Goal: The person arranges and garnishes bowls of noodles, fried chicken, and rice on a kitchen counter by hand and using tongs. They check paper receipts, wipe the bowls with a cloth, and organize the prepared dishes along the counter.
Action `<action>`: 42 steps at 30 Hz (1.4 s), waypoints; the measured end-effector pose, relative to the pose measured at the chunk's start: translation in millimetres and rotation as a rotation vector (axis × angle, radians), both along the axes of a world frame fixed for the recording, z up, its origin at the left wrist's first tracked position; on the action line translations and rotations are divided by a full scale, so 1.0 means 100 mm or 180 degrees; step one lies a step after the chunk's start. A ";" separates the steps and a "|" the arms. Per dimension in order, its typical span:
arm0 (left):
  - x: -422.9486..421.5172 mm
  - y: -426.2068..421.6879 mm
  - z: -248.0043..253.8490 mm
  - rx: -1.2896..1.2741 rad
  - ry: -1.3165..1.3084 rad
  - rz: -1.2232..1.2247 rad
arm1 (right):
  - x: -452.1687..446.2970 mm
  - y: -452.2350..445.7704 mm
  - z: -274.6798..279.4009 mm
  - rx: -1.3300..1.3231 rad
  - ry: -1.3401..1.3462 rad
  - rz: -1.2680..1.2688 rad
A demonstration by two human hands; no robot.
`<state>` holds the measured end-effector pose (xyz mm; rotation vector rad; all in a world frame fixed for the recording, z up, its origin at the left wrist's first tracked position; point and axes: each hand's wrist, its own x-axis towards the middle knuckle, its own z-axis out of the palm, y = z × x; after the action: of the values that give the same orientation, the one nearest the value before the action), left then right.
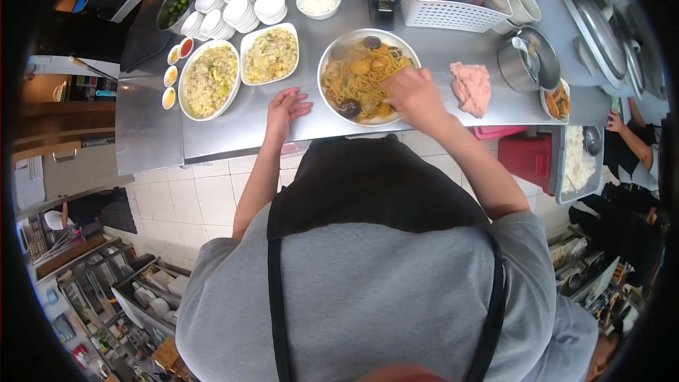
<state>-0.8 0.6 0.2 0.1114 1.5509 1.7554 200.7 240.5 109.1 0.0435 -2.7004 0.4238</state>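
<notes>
So, right hand (417,97) curls over upper-center noodles (346,79), can't tell if gripping; left hand (284,112) is empty, loosely spread.

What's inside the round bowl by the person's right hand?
Noodles, two dark round pieces and yellowish ones show. The right hand covers part; the bottom of the bowl is hidden.

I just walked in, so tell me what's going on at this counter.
A person in an apron has the right hand at the noodles; whether the fingers pinch any is hidden. The left hand is open and holds nothing, near the counter's edge. Two helpings of fried rice stand to the left, a pink cloth to the right.
</notes>
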 end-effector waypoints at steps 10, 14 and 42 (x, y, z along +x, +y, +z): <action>0.02 0.00 0.00 0.0008 0.0086 0.0009 | 0.16 0.53 0.08 0.0306 0.0045 -0.0843; 0.00 0.01 0.00 0.0019 0.0086 -0.0019 | 0.18 0.44 -0.16 0.0412 -0.0035 -0.0757; 0.04 0.03 0.03 -0.0109 0.0120 -0.0008 | -0.18 0.18 0.08 -0.0022 0.0190 -0.0676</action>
<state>3.0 3.2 3.5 0.1301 1.6065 1.7331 182.4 258.3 116.9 -0.2268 -2.6093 0.3607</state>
